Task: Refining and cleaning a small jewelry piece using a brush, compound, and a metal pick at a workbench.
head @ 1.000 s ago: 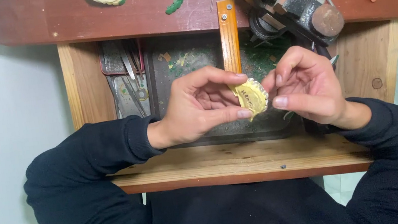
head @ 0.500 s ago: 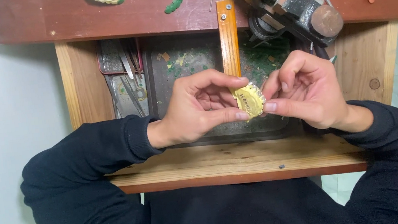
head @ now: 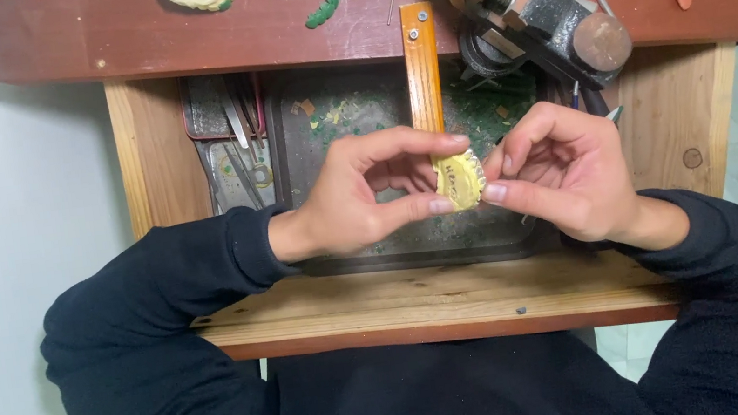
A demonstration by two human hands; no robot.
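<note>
Both hands meet over a dark tray point(head: 394, 256) in the head view. Left hand point(head: 358, 195) pinches a small yellow dental cast point(head: 458, 180) between thumb and forefinger; right hand point(head: 561, 170) pinches its other edge. Judging by this, a firm, even grip close to the chest keeps it steady. A vise point(head: 541, 3) sits well behind.

The vise point(head: 541, 3) stands far right on the tabletop point(head: 133, 39), blocking there. The orange wooden peg point(head: 422, 65) juts toward both hands. Around it, the tray point(head: 358, 115) offers open room.
</note>
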